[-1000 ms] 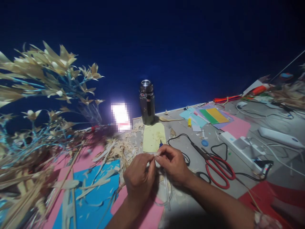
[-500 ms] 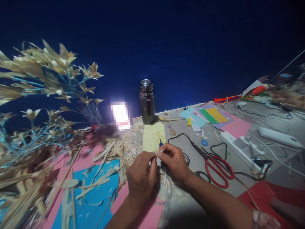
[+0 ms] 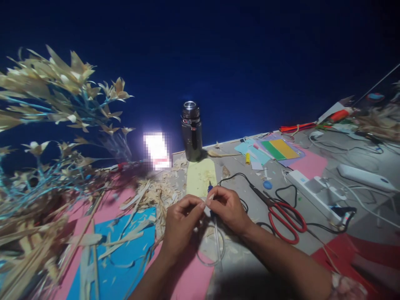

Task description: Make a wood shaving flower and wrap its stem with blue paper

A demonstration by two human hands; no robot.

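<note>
My left hand (image 3: 183, 218) is closed in a pinch, its fingertips meeting those of my right hand (image 3: 228, 210) at the centre. Whatever small thing lies between the fingertips is too small to make out. A blue-tipped tool (image 3: 210, 186) shows just beyond my right fingers. Below the hands lie a clear stick (image 3: 218, 241) and a loop of thin wire (image 3: 200, 260). Past the fingers is a pale yellow sheet (image 3: 200, 177), with a dark metal flask (image 3: 192, 137) upright behind it.
Red-handled scissors (image 3: 289, 225), a white power strip (image 3: 312, 196) and cables lie to the right, near coloured sheets (image 3: 279, 150). On the left are dried-leaf flowers (image 3: 71, 79) on blue stems, husk scraps (image 3: 159, 196) and a blue sheet (image 3: 121, 254). A bright blurred-out rectangle (image 3: 158, 150) stands behind.
My left hand has turned slightly, its fingers now less curled under and its thumb against the right fingertips. The view has shifted a little.
</note>
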